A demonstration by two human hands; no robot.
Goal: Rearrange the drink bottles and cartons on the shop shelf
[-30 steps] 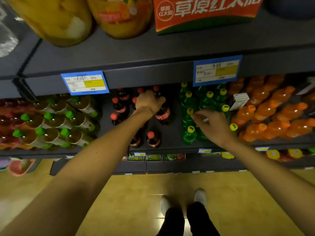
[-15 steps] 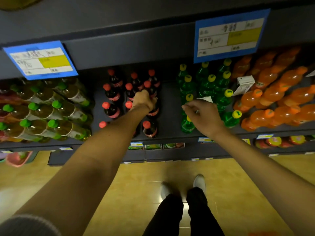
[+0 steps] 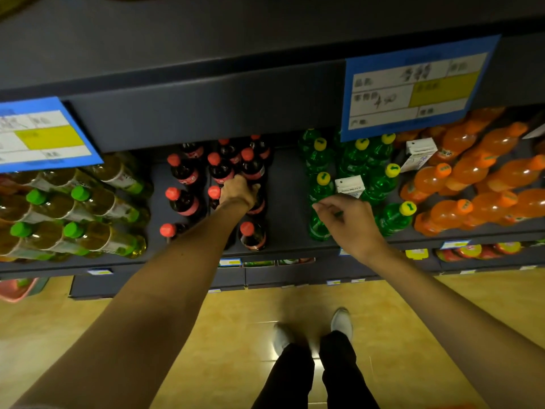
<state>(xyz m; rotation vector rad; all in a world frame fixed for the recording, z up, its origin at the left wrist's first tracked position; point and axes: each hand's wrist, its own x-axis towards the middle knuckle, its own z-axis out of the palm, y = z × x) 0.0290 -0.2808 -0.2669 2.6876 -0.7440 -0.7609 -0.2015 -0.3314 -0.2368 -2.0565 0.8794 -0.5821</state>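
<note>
A: Biggest first. The shelf [image 3: 289, 231] carries four blocks, left to right: tea bottles w/ green caps [image 3: 88, 231], cola bottles [image 3: 185, 202], green soda bottles [image 3: 321, 187], orange soda bottles [image 3: 442, 184]. We're mid-shelf, between cola and green.

B: How will they handle?

A: Full plastic bottles, so heavy-ish for their size, we'd guess. Walls stiff under fizz pressure, smooth and prob. slick at the label. Best hold is round the shoulder or neck just under the cap; the cap alone would swing the bottle.

B: And our hands?

A: Our left hand [image 3: 239, 191] is curled over the top of a cola bottle in the right column, second from the near edge; its cap is hidden under the palm. Our right hand [image 3: 351, 219] hovers over the near green bottle, fingers loosely bent, holding nothing as far as we can tell.

B: The small stuff?

A: Two white cartons [image 3: 349, 185] stuck in among the green and orange rows: one just beyond our right fingers, one farther right at the orange block. Light, soft-sided, crushable, so pinch by the flat faces, gently. They look misplaced, a likely next pick.
</note>
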